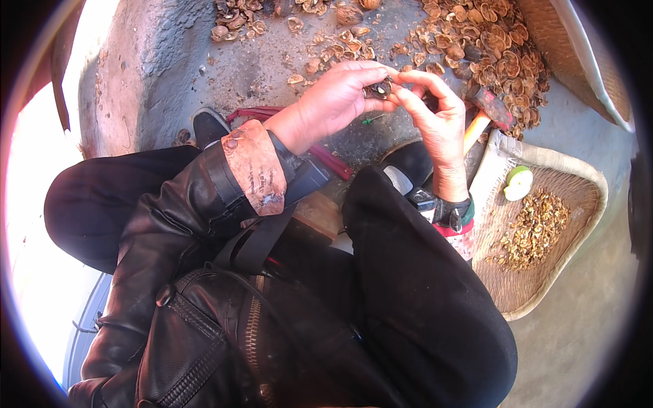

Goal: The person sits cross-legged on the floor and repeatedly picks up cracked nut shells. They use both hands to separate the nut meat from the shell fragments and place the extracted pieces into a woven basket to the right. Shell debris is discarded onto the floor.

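Note:
My left hand (331, 97) holds a dark, cracked walnut (378, 90) between thumb and fingers, with a pale bit showing in its broken side. The thumb and forefinger of my right hand (436, 115) meet at the walnut's right side, against the left fingertips. Another dark piece (431, 102) shows by the curled fingers of the right hand; its hold is partly hidden. Just right of that hand lies a hammer (491, 108), its head dark with red marks and its wooden handle running down behind the wrist.
Walnut shells (492, 46) heap at the upper right beside a woven basket (566, 56). A scoop-shaped wicker tray (579, 171) at right holds walnut kernels (541, 229) and a bitten green fruit (519, 182). Whole walnuts (350, 15) lie at the top. A rough wall (148, 66) stands left.

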A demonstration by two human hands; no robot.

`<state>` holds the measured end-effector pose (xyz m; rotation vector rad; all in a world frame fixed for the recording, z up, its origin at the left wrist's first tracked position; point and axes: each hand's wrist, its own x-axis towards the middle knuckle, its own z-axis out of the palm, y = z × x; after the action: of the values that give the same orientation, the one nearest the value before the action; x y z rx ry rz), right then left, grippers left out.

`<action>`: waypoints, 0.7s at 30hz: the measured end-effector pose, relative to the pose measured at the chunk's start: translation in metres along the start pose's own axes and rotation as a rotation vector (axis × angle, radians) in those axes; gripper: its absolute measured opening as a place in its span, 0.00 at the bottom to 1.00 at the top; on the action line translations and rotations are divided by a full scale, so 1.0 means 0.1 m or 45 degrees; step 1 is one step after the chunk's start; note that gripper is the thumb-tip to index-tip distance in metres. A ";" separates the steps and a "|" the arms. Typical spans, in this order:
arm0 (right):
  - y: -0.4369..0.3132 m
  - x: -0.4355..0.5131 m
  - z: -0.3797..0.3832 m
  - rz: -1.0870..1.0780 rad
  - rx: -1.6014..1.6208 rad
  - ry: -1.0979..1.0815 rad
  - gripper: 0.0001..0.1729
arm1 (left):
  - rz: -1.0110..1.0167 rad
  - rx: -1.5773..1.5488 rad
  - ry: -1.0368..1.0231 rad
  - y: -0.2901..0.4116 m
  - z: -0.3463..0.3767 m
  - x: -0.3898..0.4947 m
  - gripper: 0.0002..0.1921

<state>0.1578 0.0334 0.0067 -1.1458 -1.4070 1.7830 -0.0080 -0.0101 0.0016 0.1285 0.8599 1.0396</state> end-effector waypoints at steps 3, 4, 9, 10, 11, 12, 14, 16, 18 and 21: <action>0.01 0.01 0.04 -0.122 -0.423 0.036 0.13 | 0.028 0.072 0.042 -0.03 0.01 0.00 0.13; 0.02 0.02 0.06 -0.149 -0.377 0.045 0.15 | 0.019 0.083 0.040 -0.03 0.01 0.00 0.13; 0.00 -0.01 0.07 -0.135 -0.366 0.057 0.11 | 0.025 0.083 -0.037 -0.04 0.00 0.01 0.13; -0.01 -0.03 0.06 -0.107 -0.393 0.063 0.10 | 0.038 0.092 -0.017 -0.05 0.00 0.01 0.13; -0.02 -0.04 0.06 -0.115 -0.463 0.042 0.10 | 0.051 0.101 0.003 -0.06 0.01 0.01 0.13; -0.02 -0.05 0.04 -0.111 -0.530 0.014 0.09 | 0.063 0.110 0.024 -0.07 0.01 0.02 0.13; -0.02 -0.05 0.03 -0.106 -0.535 -0.010 0.08 | 0.086 0.107 0.024 -0.09 0.02 0.01 0.14; 0.01 -0.04 0.03 -0.104 -0.411 -0.002 0.07 | 0.086 0.119 0.012 -0.11 0.02 0.00 0.14; 0.04 -0.04 0.03 -0.071 -0.347 0.010 0.06 | 0.068 0.140 -0.020 -0.12 0.02 -0.01 0.14; 0.06 -0.05 0.03 0.021 -0.197 0.042 0.05 | 0.013 0.182 0.006 -0.13 0.03 -0.01 0.14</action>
<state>0.1583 0.0262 0.0028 -1.2637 -1.5420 1.6822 0.0030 -0.0167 -0.0017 0.2513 0.9389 0.9881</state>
